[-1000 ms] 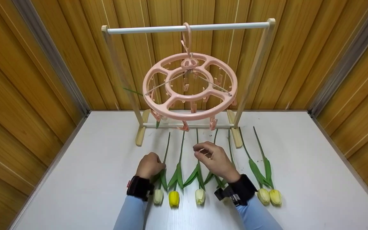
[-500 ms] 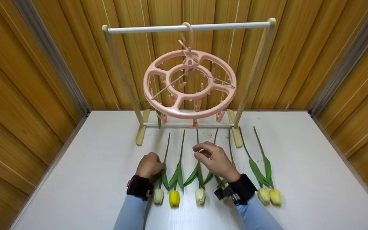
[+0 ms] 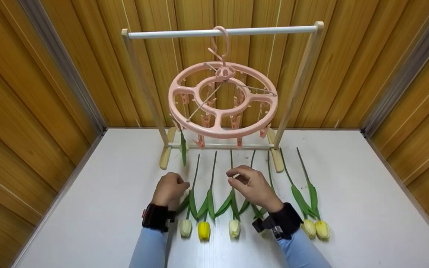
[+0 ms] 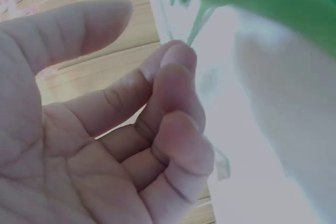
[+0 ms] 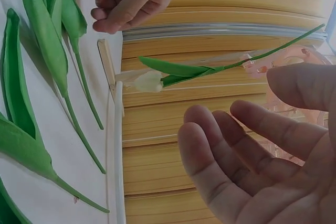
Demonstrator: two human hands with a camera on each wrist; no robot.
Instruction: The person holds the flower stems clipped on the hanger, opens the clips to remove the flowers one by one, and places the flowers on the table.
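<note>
A pink round clip hanger (image 3: pixel 218 132) hangs from a rack's white bar. One white tulip (image 5: pixel 148 81) is clipped to it by its stem, bloom down. Below, several tulips lie in a row, stems pointing away. My left hand (image 3: pixel 169 190) hovers beside the leftmost white tulip (image 3: pixel 186 227), thumb apart from the loosely bent fingers, with nothing held. My right hand (image 3: pixel 253 188) is held above the middle stems, fingers loosely curved around air. Nearby are a bright yellow tulip (image 3: pixel 204 230) and another white one (image 3: pixel 234 228). The right wrist hides some blooms.
The rack's wooden feet (image 3: pixel 165 158) stand on the white table (image 3: pixel 88 208), close behind the row of stems. Two pale yellow tulips (image 3: pixel 322 230) lie at the right. Wood-patterned walls (image 3: pixel 35 111) enclose the back and sides.
The hanger has turned, bringing its clipped tulip toward the front left. My left hand has shifted slightly left and away from the leftmost tulip's stem. The right hand stays in place.
</note>
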